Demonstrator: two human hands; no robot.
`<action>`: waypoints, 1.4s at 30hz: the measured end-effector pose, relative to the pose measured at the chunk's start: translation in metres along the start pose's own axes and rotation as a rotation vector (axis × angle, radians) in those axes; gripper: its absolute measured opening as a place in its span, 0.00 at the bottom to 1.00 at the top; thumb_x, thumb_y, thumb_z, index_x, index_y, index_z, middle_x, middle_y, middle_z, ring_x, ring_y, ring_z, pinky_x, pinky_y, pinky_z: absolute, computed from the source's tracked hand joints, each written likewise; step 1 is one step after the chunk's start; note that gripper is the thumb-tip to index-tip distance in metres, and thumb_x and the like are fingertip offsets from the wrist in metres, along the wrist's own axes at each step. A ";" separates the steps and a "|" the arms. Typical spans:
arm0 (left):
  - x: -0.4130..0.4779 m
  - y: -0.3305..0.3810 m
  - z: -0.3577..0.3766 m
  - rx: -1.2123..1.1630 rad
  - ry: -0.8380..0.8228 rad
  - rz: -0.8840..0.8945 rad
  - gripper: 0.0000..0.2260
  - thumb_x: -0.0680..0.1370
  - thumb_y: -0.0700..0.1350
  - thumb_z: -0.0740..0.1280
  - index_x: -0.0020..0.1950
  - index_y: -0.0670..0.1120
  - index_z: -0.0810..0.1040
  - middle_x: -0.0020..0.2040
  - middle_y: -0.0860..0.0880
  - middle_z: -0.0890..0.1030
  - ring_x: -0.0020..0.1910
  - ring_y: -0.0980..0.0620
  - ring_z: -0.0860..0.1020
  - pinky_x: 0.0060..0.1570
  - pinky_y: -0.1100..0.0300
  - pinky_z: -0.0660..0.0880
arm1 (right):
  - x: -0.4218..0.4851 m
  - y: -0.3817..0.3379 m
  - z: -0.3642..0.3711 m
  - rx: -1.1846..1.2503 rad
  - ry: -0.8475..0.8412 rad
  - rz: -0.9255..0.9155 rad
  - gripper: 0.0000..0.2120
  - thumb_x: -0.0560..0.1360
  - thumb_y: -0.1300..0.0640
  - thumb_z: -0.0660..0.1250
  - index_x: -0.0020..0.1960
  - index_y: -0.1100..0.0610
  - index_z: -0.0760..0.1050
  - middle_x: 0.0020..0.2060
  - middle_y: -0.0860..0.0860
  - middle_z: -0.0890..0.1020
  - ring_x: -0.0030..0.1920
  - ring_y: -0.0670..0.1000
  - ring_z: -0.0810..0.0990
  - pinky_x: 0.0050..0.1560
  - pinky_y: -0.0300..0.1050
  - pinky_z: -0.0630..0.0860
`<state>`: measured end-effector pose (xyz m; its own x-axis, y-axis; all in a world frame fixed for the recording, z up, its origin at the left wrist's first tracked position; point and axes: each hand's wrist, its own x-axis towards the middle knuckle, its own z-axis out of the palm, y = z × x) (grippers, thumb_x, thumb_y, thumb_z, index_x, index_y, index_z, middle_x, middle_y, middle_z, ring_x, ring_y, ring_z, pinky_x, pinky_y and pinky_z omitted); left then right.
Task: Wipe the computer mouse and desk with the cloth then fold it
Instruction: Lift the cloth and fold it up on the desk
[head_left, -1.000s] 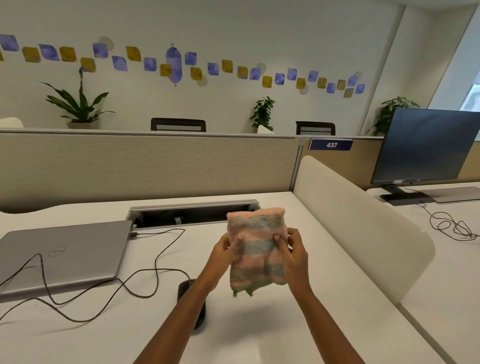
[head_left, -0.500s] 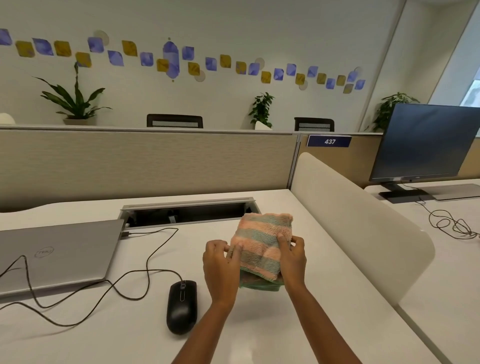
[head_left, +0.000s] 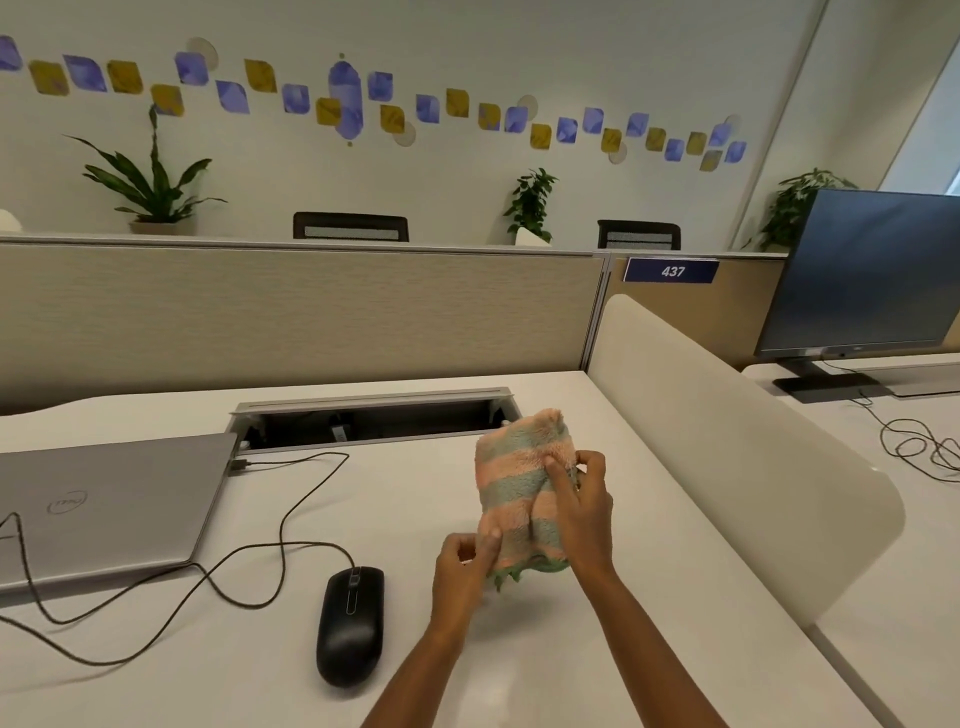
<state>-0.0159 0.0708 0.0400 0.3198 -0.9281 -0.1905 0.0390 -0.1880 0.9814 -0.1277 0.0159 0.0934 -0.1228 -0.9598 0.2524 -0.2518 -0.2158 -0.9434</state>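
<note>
A fluffy cloth (head_left: 511, 480) with pink and green stripes is folded into a thick bundle and held just above the white desk (head_left: 415, 499). My right hand (head_left: 582, 512) grips its right side, thumb pressed across the front. My left hand (head_left: 462, 569) pinches the lower left corner. A black wired computer mouse (head_left: 350, 623) lies on the desk to the left of my left forearm, apart from both hands.
A closed silver laptop (head_left: 104, 512) lies at the left with a dark cable (head_left: 249, 566) looping across the desk. An open cable tray (head_left: 371, 421) sits behind the cloth. A cream divider (head_left: 727, 441) bounds the right side; a monitor (head_left: 872, 270) stands beyond it.
The cloth went from hanging upright in both hands to a compact folded bundle. My left hand dropped to the lower left corner and my right hand slid up the right side.
</note>
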 end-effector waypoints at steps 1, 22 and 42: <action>0.003 0.001 -0.003 -0.099 -0.071 -0.019 0.13 0.76 0.52 0.65 0.54 0.45 0.70 0.49 0.45 0.78 0.45 0.48 0.79 0.39 0.61 0.76 | 0.002 0.001 -0.002 0.028 -0.037 0.019 0.09 0.78 0.51 0.60 0.52 0.54 0.63 0.40 0.47 0.77 0.40 0.48 0.79 0.36 0.38 0.78; 0.147 0.031 0.036 -0.079 -0.073 -0.092 0.19 0.81 0.49 0.57 0.70 0.44 0.62 0.63 0.39 0.74 0.58 0.41 0.77 0.55 0.48 0.77 | 0.131 0.072 0.018 -0.280 -0.353 0.198 0.24 0.79 0.54 0.59 0.74 0.52 0.56 0.63 0.59 0.75 0.57 0.56 0.78 0.56 0.49 0.77; 0.134 0.012 0.046 0.888 0.167 0.320 0.21 0.77 0.43 0.63 0.69 0.49 0.64 0.61 0.45 0.69 0.56 0.49 0.71 0.50 0.60 0.72 | 0.132 0.041 0.013 -0.222 -0.129 0.138 0.14 0.73 0.66 0.64 0.57 0.57 0.75 0.34 0.49 0.75 0.36 0.45 0.75 0.32 0.30 0.72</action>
<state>-0.0163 -0.0707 0.0254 0.3241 -0.9329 0.1569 -0.7835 -0.1718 0.5972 -0.1418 -0.1217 0.0850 -0.0512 -0.9953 0.0817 -0.4471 -0.0503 -0.8931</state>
